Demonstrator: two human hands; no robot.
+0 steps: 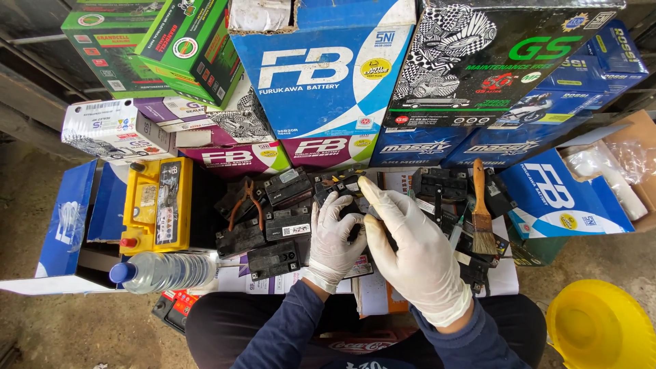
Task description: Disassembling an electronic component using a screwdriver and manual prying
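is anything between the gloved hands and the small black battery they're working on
Nothing visible. The white-gloved left hand and the white-gloved right hand both already touch the small black battery, fingers wrapped around it. The wooden-handled paintbrush lies off to the right and the red-handled pliers to the left, both clear of the hands.

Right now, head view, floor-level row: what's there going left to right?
Blue carton flap → yellow battery → pliers → left hand → right hand → paintbrush → blue box → yellow bowl.
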